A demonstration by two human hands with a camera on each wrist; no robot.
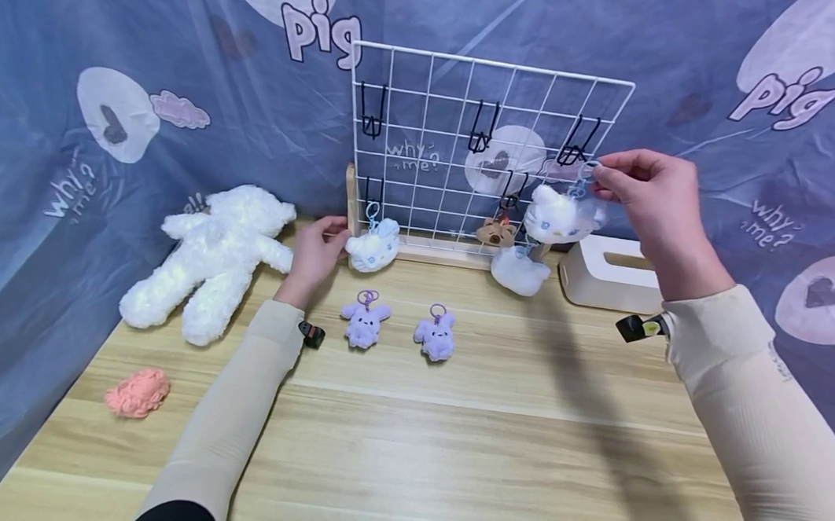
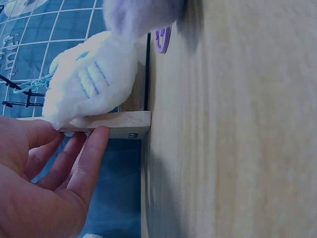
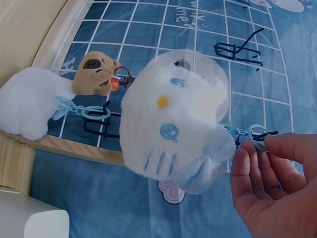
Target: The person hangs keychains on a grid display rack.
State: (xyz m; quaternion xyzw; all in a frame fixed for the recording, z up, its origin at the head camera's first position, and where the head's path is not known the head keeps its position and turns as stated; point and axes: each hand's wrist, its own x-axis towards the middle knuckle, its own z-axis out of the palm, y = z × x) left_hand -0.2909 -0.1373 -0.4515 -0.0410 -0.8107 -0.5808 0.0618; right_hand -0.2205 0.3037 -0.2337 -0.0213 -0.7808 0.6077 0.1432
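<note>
My right hand [image 1: 651, 194] pinches the light-blue ring [image 3: 257, 138] of a white cat plush keychain [image 1: 556, 215] between thumb and fingers. The ring overlaps the tip of a black hook in the right wrist view; the plush hangs from it, with a blue bow and yellow nose. My left hand [image 1: 316, 251] touches the wooden side [image 2: 114, 120] of the white wire grid rack [image 1: 439, 128] with its fingertips, fingers fairly straight. Right beside them, another white cat plush [image 1: 373, 248] hangs from a low hook. Lower right on the grid are a brown animal keychain [image 1: 497, 232] and a white plush [image 1: 520, 271].
Two purple plush keychains [image 1: 363, 324] lie in front of the rack. A white fluffy bear [image 1: 219, 258] lies at left, with a pink bundle [image 1: 137, 392] nearer me. A white tissue box [image 1: 608, 274] stands right of the rack. More black hooks [image 1: 371, 124] line the upper grid.
</note>
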